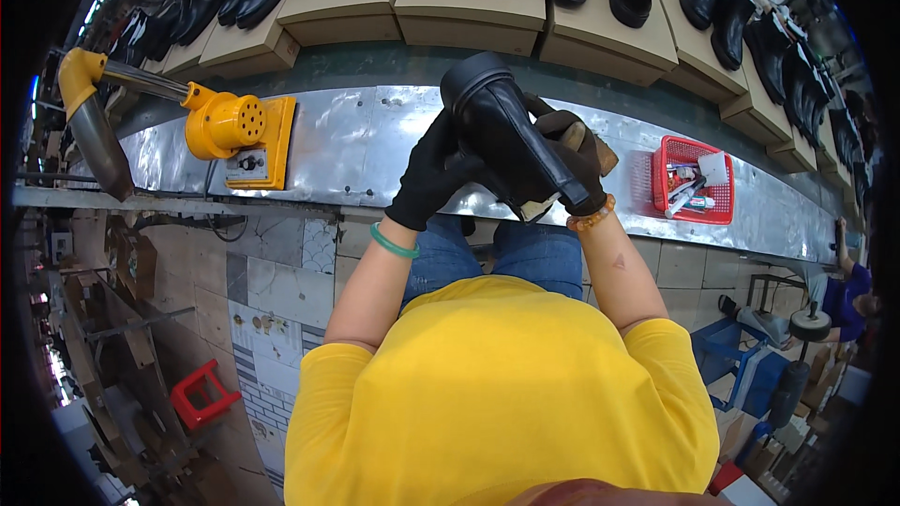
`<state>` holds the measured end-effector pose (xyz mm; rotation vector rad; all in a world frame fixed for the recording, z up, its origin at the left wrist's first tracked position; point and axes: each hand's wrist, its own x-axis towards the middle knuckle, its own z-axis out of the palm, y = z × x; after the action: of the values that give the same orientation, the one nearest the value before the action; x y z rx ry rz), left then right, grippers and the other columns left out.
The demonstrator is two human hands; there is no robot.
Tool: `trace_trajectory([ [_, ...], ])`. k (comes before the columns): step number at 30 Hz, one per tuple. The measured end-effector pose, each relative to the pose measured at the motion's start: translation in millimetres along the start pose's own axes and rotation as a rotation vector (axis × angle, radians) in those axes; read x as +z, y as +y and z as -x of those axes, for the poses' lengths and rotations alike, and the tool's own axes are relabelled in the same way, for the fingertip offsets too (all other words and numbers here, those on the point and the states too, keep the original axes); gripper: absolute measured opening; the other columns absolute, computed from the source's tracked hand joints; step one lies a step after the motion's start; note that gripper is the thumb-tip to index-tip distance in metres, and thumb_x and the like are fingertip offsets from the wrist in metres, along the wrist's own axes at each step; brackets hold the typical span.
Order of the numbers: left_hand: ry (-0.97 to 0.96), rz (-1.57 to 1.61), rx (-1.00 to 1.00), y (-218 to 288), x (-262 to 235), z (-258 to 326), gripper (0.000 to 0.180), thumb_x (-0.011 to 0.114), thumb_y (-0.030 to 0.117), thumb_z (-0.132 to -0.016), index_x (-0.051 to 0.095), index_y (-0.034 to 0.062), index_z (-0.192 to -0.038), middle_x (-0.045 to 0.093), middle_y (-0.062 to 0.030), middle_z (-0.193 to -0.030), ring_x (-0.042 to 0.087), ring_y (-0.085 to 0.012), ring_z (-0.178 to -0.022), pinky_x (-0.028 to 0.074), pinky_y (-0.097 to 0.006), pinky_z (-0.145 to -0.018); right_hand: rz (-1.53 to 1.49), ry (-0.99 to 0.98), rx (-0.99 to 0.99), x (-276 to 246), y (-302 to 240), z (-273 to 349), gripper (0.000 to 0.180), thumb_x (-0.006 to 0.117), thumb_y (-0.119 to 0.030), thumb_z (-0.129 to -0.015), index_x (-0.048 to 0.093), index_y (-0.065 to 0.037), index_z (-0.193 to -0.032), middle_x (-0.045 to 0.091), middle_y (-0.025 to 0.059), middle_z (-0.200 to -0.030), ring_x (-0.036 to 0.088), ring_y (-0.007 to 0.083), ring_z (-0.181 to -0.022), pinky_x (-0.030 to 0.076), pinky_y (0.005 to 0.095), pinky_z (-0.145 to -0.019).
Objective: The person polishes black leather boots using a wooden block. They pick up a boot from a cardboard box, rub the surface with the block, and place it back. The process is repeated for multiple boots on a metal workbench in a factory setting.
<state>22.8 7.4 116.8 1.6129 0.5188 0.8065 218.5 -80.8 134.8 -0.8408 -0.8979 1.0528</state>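
Black leather ankle boot [506, 136], held above the metal-covered table [356, 145]: left gloved hand [433, 173] fingers clamped on shaft, right gloved hand [581, 169] gripping sole end; likely light, supple upper, stiff sole.

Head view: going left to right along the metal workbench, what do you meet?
Yellow blower machine → left hand in a black glove → black boot held up in both hands → right hand → red basket.
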Motion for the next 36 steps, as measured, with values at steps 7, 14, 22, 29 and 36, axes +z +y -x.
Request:
trace_trajectory([
  [7, 0.063, 0.308, -0.074, -22, -2, -2, 0.079, 0.063, 0.046, -0.083, 0.032, -0.0008, -0.139, 0.046, -0.0138, -0.133, 0.044, -0.0232, -0.123, 0.036, -0.035, -0.103, 0.145, -0.054, -0.041, 19, -7, 4, 0.018, 0.06, -0.001, -0.073, 0.063, 0.0, -0.091, 0.048, 0.0218, -0.133, 0.059, 0.0177, -0.096, 0.047, 0.0264, -0.075],
  [14, 0.143, 0.375, -0.087, -19, -1, 1, 0.08, 0.059, 0.055, -0.083, 0.036, -0.0008, -0.135, 0.049, -0.0138, -0.128, 0.047, -0.0231, -0.119, 0.038, -0.035, -0.1, 0.118, -0.116, 0.013, 28, -11, 3, 0.014, 0.061, -0.003, -0.075, 0.063, -0.001, -0.089, 0.045, 0.0214, -0.137, 0.061, 0.014, -0.084, 0.047, 0.0238, -0.065],
  [22, 0.131, 0.26, -0.074, -1, -32, 4, 0.075, 0.075, 0.042, -0.074, 0.045, -0.001, -0.128, 0.056, -0.0112, -0.12, 0.053, -0.0212, -0.111, 0.042, -0.034, -0.095, -0.103, -0.043, 0.069, 34, 22, 1, 0.017, 0.062, -0.007, -0.069, 0.062, 0.0, -0.084, 0.052, 0.025, -0.127, 0.051, 0.03, -0.118, 0.041, 0.0348, -0.094],
  [29, 0.004, 0.896, -0.271, -18, -51, 34, 0.077, 0.071, 0.043, -0.078, 0.038, 0.0046, -0.135, 0.051, -0.0102, -0.127, 0.052, -0.0223, -0.114, 0.041, -0.038, -0.102, -0.054, -0.187, 0.156, 74, 27, -10, 0.016, 0.059, -0.007, -0.073, 0.061, -0.002, -0.088, 0.055, 0.0208, -0.125, 0.053, 0.0235, -0.113, 0.041, 0.0299, -0.091],
  [36, 0.423, -0.205, 0.188, -16, -99, 80, 0.045, 0.045, 0.03, -0.094, 0.044, 0.0044, -0.131, 0.046, -0.0118, -0.132, 0.046, -0.0235, -0.122, 0.031, -0.035, -0.108, 0.298, -0.24, 0.218, 83, 32, -19, 0.019, 0.055, -0.012, -0.09, 0.059, -0.003, -0.107, 0.063, 0.01, -0.107, 0.059, 0.0104, -0.078, 0.047, 0.0222, -0.066],
])
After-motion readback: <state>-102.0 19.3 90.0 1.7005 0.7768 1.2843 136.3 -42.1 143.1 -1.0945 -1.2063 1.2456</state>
